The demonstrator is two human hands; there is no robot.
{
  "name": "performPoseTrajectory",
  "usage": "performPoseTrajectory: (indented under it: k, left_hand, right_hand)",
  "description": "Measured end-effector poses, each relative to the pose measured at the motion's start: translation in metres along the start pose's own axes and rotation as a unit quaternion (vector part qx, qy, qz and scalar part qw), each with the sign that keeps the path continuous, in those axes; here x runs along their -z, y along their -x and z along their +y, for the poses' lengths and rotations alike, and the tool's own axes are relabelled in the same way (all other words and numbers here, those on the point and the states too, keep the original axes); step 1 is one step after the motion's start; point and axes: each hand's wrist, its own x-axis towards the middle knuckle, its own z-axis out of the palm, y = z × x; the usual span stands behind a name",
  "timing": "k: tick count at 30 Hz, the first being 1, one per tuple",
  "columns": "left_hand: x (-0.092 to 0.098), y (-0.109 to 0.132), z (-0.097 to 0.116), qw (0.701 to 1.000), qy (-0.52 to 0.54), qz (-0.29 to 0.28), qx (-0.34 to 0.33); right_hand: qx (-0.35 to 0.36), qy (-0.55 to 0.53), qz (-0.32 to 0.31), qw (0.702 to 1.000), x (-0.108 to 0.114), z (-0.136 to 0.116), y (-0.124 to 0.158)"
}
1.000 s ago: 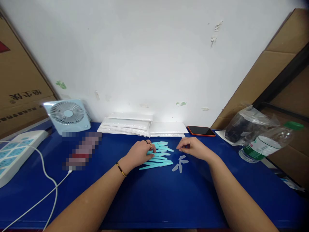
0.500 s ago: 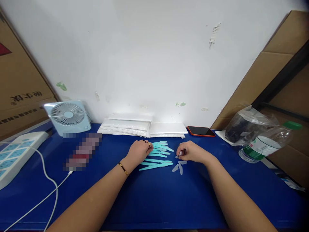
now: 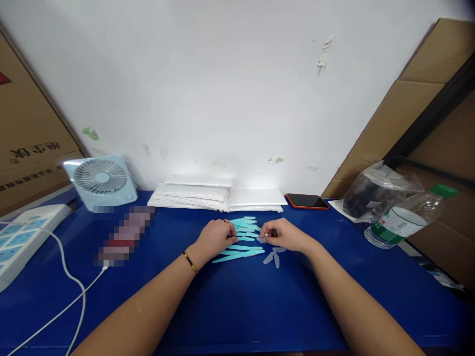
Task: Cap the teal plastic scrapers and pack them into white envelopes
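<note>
Several slim teal plastic sticks point(image 3: 243, 252) lie in a loose pile on the blue table point(image 3: 237, 306). My left hand point(image 3: 217, 236), with rings and a gold bracelet, rests curled on the pile's left side, pinching one teal stick. My right hand point(image 3: 280, 235) is closed in a pinch on a small translucent cap at the tip of that stick. A few more translucent caps point(image 3: 273, 257) lie just below my right hand.
White flat packets point(image 3: 208, 194) are stacked against the wall. A phone point(image 3: 306, 200) lies to their right, then a plastic bag point(image 3: 378, 190) and a water bottle point(image 3: 404, 217). At left are a small fan point(image 3: 101, 181), a power strip point(image 3: 22, 237) and a white cable point(image 3: 70, 291). Cardboard boxes flank both sides.
My right hand has moved left and down to the caps, picked one up and brought it to the stick held by my left hand. My left hand drew slightly inward.
</note>
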Motion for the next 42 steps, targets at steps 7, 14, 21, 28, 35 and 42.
performPoseTrajectory:
  k: [7, 14, 21, 28, 35, 42]
  left_hand:
    - [0.001, 0.000, -0.001, 1.000, 0.016, 0.002, 0.007]
    - [0.004, 0.002, 0.001, 1.000, -0.006, 0.000, -0.005]
    - [0.003, 0.002, 0.002, 1.000, -0.016, 0.001, -0.014]
    - [-0.014, -0.006, 0.008, 0.999, -0.002, 0.006, -0.044]
    - [0.008, 0.005, 0.005, 0.998, 0.027, 0.005, -0.060]
    - [0.007, 0.006, 0.004, 0.998, 0.010, -0.053, -0.040]
  right_hand:
    - [-0.004, -0.005, 0.008, 1.000, -0.002, -0.002, -0.001]
    - [0.010, 0.037, 0.015, 0.999, 0.002, -0.006, 0.004]
    - [0.032, 0.093, 0.039, 0.994, -0.004, -0.004, -0.002]
    - [0.053, 0.064, 0.040, 0.996, -0.013, -0.008, -0.008]
    - [-0.002, 0.034, -0.025, 0.999, 0.027, 0.001, 0.018]
    - [-0.050, 0.019, -0.053, 0.997, 0.022, 0.014, 0.027]
